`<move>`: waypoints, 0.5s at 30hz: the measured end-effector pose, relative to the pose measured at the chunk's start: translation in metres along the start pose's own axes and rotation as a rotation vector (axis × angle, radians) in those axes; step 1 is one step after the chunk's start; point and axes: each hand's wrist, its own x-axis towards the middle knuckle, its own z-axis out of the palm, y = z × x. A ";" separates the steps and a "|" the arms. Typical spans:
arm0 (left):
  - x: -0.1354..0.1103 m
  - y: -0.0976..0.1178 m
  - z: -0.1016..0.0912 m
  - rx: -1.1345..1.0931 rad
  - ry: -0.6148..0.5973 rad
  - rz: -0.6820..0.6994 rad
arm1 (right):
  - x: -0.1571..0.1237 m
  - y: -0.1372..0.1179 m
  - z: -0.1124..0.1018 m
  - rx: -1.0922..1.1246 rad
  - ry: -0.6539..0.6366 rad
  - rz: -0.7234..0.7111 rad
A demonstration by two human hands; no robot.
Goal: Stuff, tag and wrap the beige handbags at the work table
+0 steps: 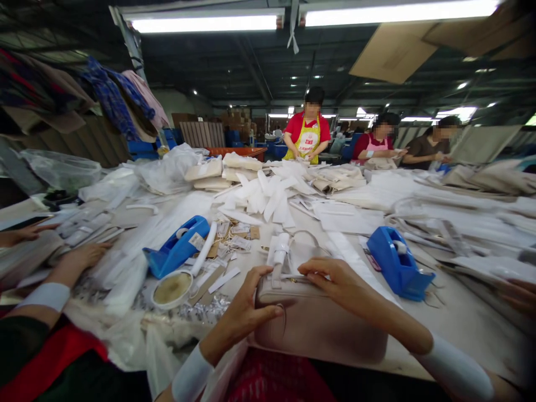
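Note:
A beige handbag [322,329] sits at the table's front edge, close to my body. Its handle [276,271] has a white wrap around part of it. My left hand [251,307] grips the bag's left end, thumb on the near side and fingers over the top. Along the top opening, my right hand [335,279] has its fingers bent and pressed together at the bag's upper edge, beside a small gold-coloured metal part [292,280]. Exactly what the right fingertips pinch is partly hidden.
Blue tape dispensers stand left [178,245] and right [400,262]. A round tub [172,287] and loose tags [238,237] lie left of the bag. White sheets [272,195] pile up behind. A co-worker's arms [67,273] reach in at left; several people work across the table.

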 end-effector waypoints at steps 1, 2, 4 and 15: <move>-0.001 0.000 0.003 -0.013 0.019 0.016 | 0.006 -0.001 0.001 -0.047 -0.042 -0.015; -0.003 -0.001 0.006 -0.029 0.042 0.037 | 0.012 -0.003 0.002 -0.104 -0.086 -0.032; -0.005 -0.004 0.013 -0.075 0.098 0.067 | 0.024 -0.007 0.005 -0.247 -0.158 -0.066; -0.005 -0.030 0.029 -0.231 0.196 0.130 | 0.043 -0.024 0.021 -0.681 -0.329 -0.243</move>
